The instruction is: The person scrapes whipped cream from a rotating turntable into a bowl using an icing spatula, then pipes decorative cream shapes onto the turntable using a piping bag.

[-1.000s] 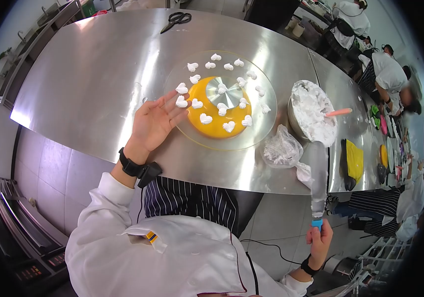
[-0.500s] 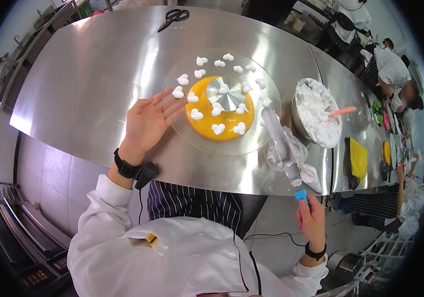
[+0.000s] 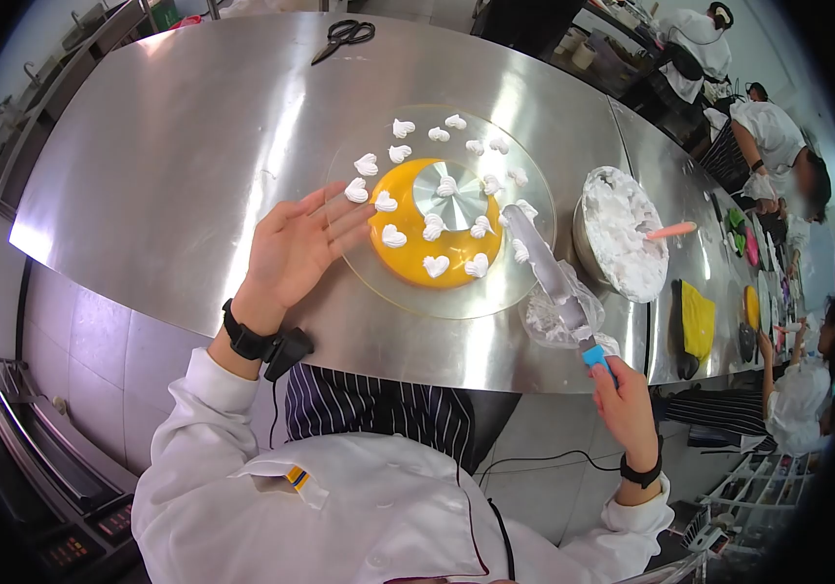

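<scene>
A clear round disc (image 3: 354,255) carries several white heart-shaped cream dabs (image 3: 436,266); through it shows a yellow round stand (image 3: 408,263) with a shiny silver circle. Palm up and fingers apart, my left hand (image 3: 291,248) is at the disc's left edge, its fingertips beside the cream hearts. The blue handle of a long icing spatula (image 3: 556,282) is in my right hand (image 3: 627,409), at the table's front edge. White cream smears the blade, whose tip lies over the disc's right side. Under the blade is a crumpled clear piping bag (image 3: 544,323).
A metal bowl (image 3: 588,251) of white cream with an orange-handled tool (image 3: 670,231) in it stands at the right. Scissors (image 3: 344,39) lie at the back of the steel table (image 3: 174,146). A yellow cloth (image 3: 696,321) is farther right, near other people.
My right hand and the spatula have moved slightly forward, bringing the blade tip further over the disc. The view has shifted slightly. My left hand keeps its open pose.
</scene>
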`<action>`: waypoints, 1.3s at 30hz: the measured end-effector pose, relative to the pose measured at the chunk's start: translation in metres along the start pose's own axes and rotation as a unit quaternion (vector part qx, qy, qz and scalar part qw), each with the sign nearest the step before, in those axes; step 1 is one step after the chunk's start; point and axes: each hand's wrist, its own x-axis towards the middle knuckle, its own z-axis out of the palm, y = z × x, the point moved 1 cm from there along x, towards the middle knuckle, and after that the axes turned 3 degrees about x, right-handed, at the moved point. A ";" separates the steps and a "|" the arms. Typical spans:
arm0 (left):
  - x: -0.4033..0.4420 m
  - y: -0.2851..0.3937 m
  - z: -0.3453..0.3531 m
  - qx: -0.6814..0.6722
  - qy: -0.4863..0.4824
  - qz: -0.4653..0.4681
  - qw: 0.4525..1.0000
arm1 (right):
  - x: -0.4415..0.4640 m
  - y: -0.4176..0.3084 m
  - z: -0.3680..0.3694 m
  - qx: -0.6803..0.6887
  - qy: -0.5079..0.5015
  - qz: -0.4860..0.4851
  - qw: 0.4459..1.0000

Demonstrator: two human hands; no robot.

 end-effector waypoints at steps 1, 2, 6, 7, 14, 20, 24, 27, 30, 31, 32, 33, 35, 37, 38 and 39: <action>-0.002 0.000 0.000 -0.003 0.001 -0.002 1.000 | 0.002 0.001 0.002 0.001 -0.008 -0.004 1.000; -0.005 0.000 0.001 -0.003 0.001 -0.002 1.000 | 0.003 0.000 0.003 0.002 -0.016 -0.008 1.000; -0.021 -0.008 0.004 0.005 -0.007 -0.018 1.000 | 0.007 -0.006 0.006 0.001 -0.048 -0.002 0.999; -0.025 -0.011 0.004 0.004 -0.006 -0.030 1.000 | 0.007 -0.007 0.008 0.008 -0.059 0.000 0.998; -0.028 -0.017 0.002 -0.052 0.019 0.046 0.997 | 0.006 -0.012 0.018 0.035 -0.110 0.019 0.993; -0.052 -0.039 0.009 -0.077 -0.005 -0.021 0.997 | -0.002 -0.015 0.026 0.039 -0.127 0.019 0.991; -0.051 -0.045 0.007 -0.072 -0.007 0.006 0.997 | -0.007 -0.018 0.030 0.032 -0.131 0.024 0.991; -0.049 -0.040 0.009 -0.111 0.015 0.064 0.992 | -0.009 -0.020 0.033 0.036 -0.127 0.031 0.991; -0.062 -0.061 0.010 -0.115 -0.007 0.001 0.993 | -0.012 -0.018 0.036 0.040 -0.144 0.021 0.989; -0.063 -0.065 0.012 -0.107 -0.026 -0.007 0.994 | -0.013 -0.019 0.038 0.039 -0.146 0.022 0.988; -0.065 -0.068 0.012 -0.098 -0.045 -0.015 0.994 | -0.014 -0.020 0.039 0.038 -0.149 0.023 0.988; -0.063 -0.065 0.010 -0.099 -0.044 -0.014 0.994 | -0.013 -0.020 0.040 0.037 -0.150 0.024 0.988; -0.056 -0.052 0.004 -0.112 0.012 0.126 0.986 | -0.014 -0.021 0.042 0.046 -0.150 0.034 0.987; -0.060 -0.056 0.005 -0.103 0.006 0.093 0.990 | -0.014 -0.020 0.044 0.053 -0.155 0.035 0.986; -0.062 -0.060 0.005 -0.094 0.000 0.061 0.994 | -0.013 -0.021 0.045 0.060 -0.162 0.034 0.984; -0.065 -0.064 0.005 -0.095 0.002 0.062 0.994 | -0.012 -0.022 0.047 0.059 -0.164 0.033 0.984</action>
